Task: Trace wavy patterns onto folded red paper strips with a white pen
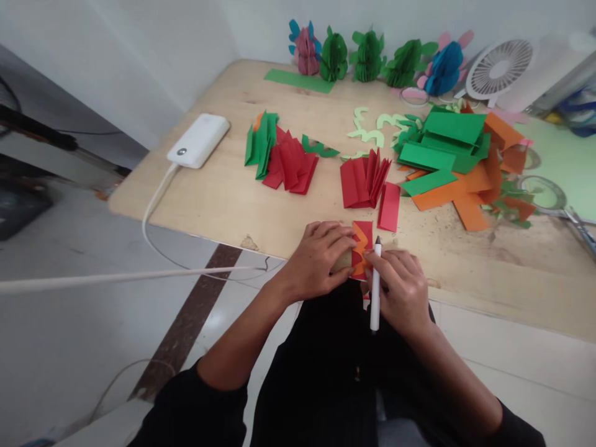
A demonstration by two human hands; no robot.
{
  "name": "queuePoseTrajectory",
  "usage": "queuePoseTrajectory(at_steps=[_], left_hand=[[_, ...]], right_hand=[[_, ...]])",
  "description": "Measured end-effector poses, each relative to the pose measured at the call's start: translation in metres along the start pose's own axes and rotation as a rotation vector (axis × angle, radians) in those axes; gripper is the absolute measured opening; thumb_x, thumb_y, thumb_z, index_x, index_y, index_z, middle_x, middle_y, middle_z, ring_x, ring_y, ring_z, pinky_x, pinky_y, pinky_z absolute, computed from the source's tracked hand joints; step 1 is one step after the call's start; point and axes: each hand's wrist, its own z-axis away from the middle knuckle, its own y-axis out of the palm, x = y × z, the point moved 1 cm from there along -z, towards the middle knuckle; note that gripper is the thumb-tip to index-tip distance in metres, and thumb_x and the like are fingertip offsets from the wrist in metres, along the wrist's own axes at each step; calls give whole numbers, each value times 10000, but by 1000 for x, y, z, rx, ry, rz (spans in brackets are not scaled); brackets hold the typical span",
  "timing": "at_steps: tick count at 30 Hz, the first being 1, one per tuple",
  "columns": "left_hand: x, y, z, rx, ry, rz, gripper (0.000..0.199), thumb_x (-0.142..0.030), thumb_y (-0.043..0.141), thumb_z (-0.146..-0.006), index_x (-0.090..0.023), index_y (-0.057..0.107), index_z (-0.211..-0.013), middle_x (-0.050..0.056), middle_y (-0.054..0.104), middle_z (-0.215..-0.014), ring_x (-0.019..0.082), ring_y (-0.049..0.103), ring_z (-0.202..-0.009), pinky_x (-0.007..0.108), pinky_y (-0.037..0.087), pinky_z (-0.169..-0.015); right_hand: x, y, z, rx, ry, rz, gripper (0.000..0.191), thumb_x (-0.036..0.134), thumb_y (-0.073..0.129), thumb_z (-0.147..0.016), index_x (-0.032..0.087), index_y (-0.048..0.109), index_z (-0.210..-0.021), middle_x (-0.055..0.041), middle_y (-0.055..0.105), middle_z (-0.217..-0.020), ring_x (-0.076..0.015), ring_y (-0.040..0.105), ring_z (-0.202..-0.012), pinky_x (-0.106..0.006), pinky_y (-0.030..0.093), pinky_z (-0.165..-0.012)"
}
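At the table's front edge, a small red paper strip lies with an orange wavy-edged paper cutout on top. My left hand curves around from the left, its fingertips and thumb pressing the cutout against the strip. On the right, my right hand grips a white pen between thumb and fingers. The pen's dark tip points away from me, and my fingertips touch the right side of the papers. Just beyond are another red strip and a folded red paper stack.
Folded red and green papers lie at centre left, near a white power bank with a cable. Green and orange papers pile up at right, by a tape roll. Paper figures and a fan stand behind.
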Motion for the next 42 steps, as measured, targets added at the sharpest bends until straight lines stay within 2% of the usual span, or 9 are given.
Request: queuePoseTrajectory(at_steps=[9,15,21,32,42], left_hand=[[0,-1,0,-1,15,-21,309,-364,568,-883,-185,638,-1125,93,593,-1361,295,451,-1303,483,325,-1108],[0,-2,0,-4,15,-15,313,-366,556,-880,-191,634,-1128,93,597,-1349,295,451,-1302,486,332,-1104],[0,-1,0,-11,13,-1,309,-358,572,-872,-185,639,-1119,99,599,-1348,295,455,-1298,493,336,-1108],[0,-6,-1,-44,-32,109,321,-354,566,-888,-199,604,-1166,102,592,-1362,270,479,-1311,470,352,-1121],[2,-6,-2,2,21,31,266,-334,553,-896,-205,646,-1110,79,593,-1382,286,433,-1349,493,325,-1118]], right_hand=[[1,0,0,1,19,-21,276,125,562,-891,183,645,-1147,-72,710,-910,-233,605,-885,-371,438,-793],[1,0,1,14,15,-12,296,114,559,-884,184,633,-1161,-86,727,-1034,-233,609,-919,-377,437,-805],[1,-1,-1,23,-3,6,281,73,557,-869,169,650,-1116,-59,724,-883,-227,588,-892,-359,423,-790],[1,0,0,23,6,-2,323,67,541,-858,185,648,-1139,-53,725,-888,-229,585,-910,-359,419,-772],[1,0,-1,23,-6,11,293,66,534,-874,168,647,-1124,-59,717,-878,-226,575,-878,-357,411,-766]])
